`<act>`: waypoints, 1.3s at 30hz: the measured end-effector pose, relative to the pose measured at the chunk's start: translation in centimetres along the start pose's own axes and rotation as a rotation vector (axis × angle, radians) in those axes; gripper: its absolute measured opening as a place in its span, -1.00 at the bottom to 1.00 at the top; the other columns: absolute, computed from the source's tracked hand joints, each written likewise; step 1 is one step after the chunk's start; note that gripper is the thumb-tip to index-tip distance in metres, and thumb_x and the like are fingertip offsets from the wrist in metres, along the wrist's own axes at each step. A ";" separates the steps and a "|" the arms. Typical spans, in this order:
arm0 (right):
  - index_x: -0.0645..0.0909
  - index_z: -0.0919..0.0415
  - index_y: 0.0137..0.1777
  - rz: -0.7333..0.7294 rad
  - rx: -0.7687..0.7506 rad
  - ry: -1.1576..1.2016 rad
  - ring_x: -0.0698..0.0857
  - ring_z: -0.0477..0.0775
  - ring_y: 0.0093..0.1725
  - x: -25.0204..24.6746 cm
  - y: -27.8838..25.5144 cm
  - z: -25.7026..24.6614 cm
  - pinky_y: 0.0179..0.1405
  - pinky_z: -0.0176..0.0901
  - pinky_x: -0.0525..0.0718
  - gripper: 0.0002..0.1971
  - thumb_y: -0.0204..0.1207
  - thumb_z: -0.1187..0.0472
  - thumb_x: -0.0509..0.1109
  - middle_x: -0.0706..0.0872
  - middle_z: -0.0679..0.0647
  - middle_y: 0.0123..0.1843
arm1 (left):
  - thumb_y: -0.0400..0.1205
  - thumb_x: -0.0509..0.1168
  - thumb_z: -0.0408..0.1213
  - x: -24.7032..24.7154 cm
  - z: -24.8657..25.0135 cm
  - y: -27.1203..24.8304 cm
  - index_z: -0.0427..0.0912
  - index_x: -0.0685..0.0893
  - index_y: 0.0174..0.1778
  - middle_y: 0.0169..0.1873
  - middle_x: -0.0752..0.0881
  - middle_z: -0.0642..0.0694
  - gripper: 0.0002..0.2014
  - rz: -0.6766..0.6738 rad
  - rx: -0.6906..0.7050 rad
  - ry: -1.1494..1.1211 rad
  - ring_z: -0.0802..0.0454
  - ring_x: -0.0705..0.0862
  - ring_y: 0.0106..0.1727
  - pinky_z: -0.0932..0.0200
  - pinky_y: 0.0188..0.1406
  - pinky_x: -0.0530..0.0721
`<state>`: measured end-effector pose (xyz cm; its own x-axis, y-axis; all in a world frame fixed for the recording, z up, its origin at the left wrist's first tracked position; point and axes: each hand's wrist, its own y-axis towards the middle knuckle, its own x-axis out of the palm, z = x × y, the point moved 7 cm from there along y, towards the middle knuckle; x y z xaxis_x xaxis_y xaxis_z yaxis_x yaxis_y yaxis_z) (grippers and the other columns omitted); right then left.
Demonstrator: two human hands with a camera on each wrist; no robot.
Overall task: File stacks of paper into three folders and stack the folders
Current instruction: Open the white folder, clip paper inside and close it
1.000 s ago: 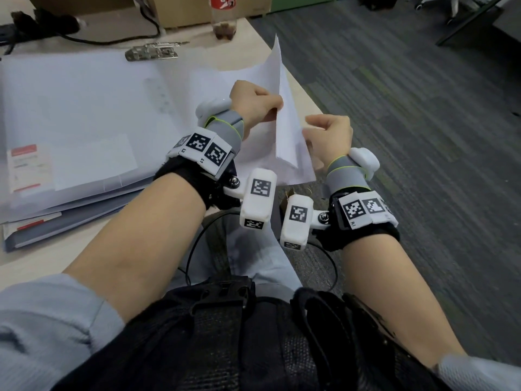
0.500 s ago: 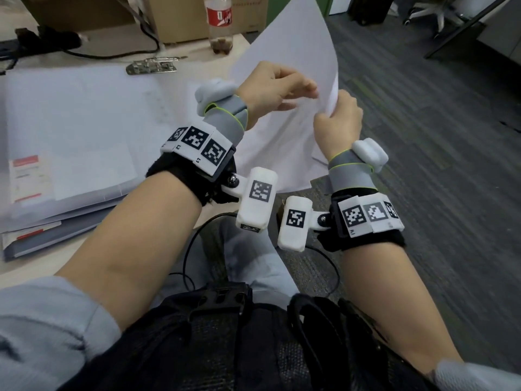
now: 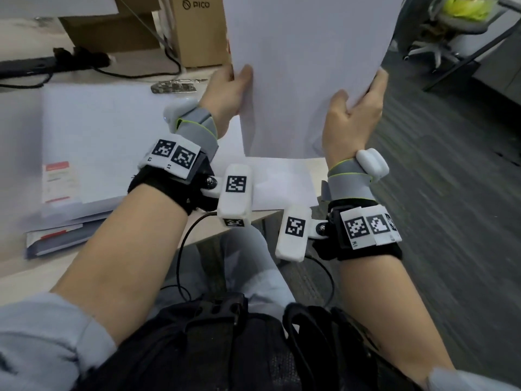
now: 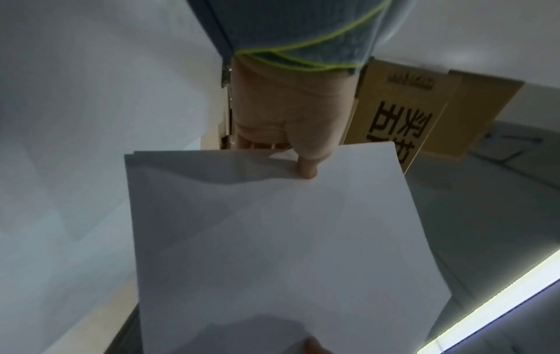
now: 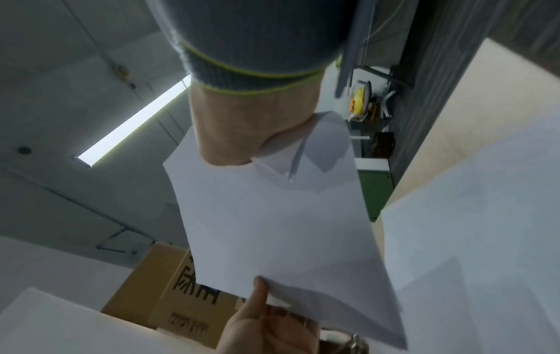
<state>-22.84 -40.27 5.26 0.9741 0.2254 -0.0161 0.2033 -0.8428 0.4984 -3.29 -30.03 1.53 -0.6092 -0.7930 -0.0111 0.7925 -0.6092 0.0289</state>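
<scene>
A stack of white paper [image 3: 304, 69] stands upright in the air above the desk's right edge. My left hand [image 3: 228, 88] grips its left edge, thumb on the near face. My right hand [image 3: 355, 108] grips its right edge the same way. The left wrist view shows my left thumb pressed on the sheets [image 4: 272, 239]; the right wrist view shows the paper [image 5: 272, 215] pinched by both hands. On the desk lies an open folder [image 3: 93, 153] with white sheets in it and a red-and-white label [image 3: 57, 182]. Under it sit more folders [image 3: 53, 238].
A metal clip [image 3: 173, 86] lies behind the open folder. Brown cardboard boxes [image 3: 197, 32] and a black power strip with cables [image 3: 42, 66] stand at the desk's back. More loose sheets [image 3: 282, 184] lie at the desk's corner. Grey carpet [image 3: 451, 193] and an office chair [image 3: 451, 21] are on the right.
Both hands have lifted the paper from a low, folded-over pose to upright and higher. Each hand has shifted out to one side edge of the stack.
</scene>
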 end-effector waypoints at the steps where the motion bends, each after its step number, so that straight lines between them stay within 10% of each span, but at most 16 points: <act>1: 0.42 0.52 0.31 -0.018 0.012 0.048 0.60 -0.45 -0.22 0.7 -0.2 -0.3 -0.13 -0.53 0.55 -0.55 0.38 0.54 0.18 0.62 -0.15 -0.13 | 0.74 0.12 -0.26 -1.3 0.9 -0.3 -0.17 0.57 0.16 -0.02 0.72 -0.03 -0.82 0.051 0.073 -0.019 0.03 0.73 0.01 -0.06 0.21 0.71; 5: 0.50 0.38 0.18 -0.180 0.094 0.184 0.67 0.04 -0.06 4.4 -0.9 -1.3 0.01 -0.10 0.71 -0.60 0.30 0.46 0.22 0.68 0.13 -0.03 | 0.72 0.10 -0.38 -6.6 4.5 -1.9 -0.28 0.54 0.10 -0.17 0.66 0.07 -0.86 0.219 0.318 0.032 0.44 0.67 -0.27 0.41 -0.14 0.62; 9: 0.59 0.22 -0.12 -0.451 0.189 0.334 0.68 -0.11 -0.28 10.6 -3.8 -3.1 -0.21 -0.24 0.66 -0.82 0.36 0.48 0.32 0.70 -0.03 -0.27 | 0.65 0.11 -0.28 -14.5 7.1 -5.8 0.03 0.42 -0.27 -0.42 0.42 0.14 -0.82 0.475 0.385 0.153 0.40 0.40 -0.46 0.43 -0.34 0.38; 14: 0.60 0.12 -0.31 -0.533 0.313 0.462 0.70 -0.07 -0.36 14.4 -6.2 -4.3 -0.24 -0.20 0.70 -0.72 0.44 0.52 0.41 0.72 -0.06 -0.38 | 0.67 0.13 -0.21 -18.6 8.4 -8.7 -0.57 0.50 0.25 0.19 0.57 -0.55 -0.56 0.589 0.438 0.221 -0.18 0.56 0.30 0.00 0.20 0.48; 17: 0.63 0.17 -0.25 -0.612 0.338 0.538 0.73 -0.09 -0.36 17.4 -8.2 -6.0 -0.22 -0.20 0.72 -0.76 0.41 0.54 0.44 0.76 -0.09 -0.39 | 0.64 0.13 -0.22 -22.6 9.0 -10.7 -0.29 0.56 0.05 -0.11 0.64 -0.04 -0.78 0.650 0.492 0.216 0.38 0.62 -0.05 0.36 0.00 0.51; 21: 0.64 0.15 -0.23 -0.682 0.387 0.544 0.74 -0.17 -0.40 19.8 -10.5 -6.2 -0.30 -0.30 0.69 -0.72 0.38 0.57 0.45 0.77 -0.15 -0.45 | 0.60 0.10 -0.21 -25.6 7.6 -12.3 0.04 0.39 -0.29 -0.41 0.46 0.19 -0.86 0.685 0.418 0.245 0.44 0.39 -0.39 0.45 -0.26 0.35; 27: 0.67 0.20 -0.12 -0.780 0.421 0.444 0.75 -0.13 -0.32 21.5 -14.1 -4.9 -0.18 -0.23 0.72 -0.75 0.32 0.53 0.52 0.79 -0.13 -0.33 | 0.73 0.13 -0.21 -26.9 3.2 -12.8 -0.24 0.50 0.30 0.10 0.55 0.07 -0.72 0.666 0.230 0.294 0.17 0.53 0.11 0.77 -0.19 0.35; 39: 0.61 0.12 -0.14 -0.746 0.485 0.415 0.71 -0.06 -0.21 23.1 -16.5 -3.5 0.01 -0.11 0.71 -0.80 0.45 0.44 0.48 0.73 -0.04 -0.20 | 0.69 0.21 -0.14 -28.9 0.2 -13.4 -0.24 0.56 0.29 0.07 0.65 0.05 -0.67 0.712 0.119 0.288 0.12 0.62 0.14 0.59 -0.15 0.48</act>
<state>-4.05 -19.49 -0.30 0.4860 0.8574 0.1696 0.8615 -0.5026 0.0720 3.70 1.02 1.69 0.0903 -0.9739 -0.2081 0.9714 0.0401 0.2338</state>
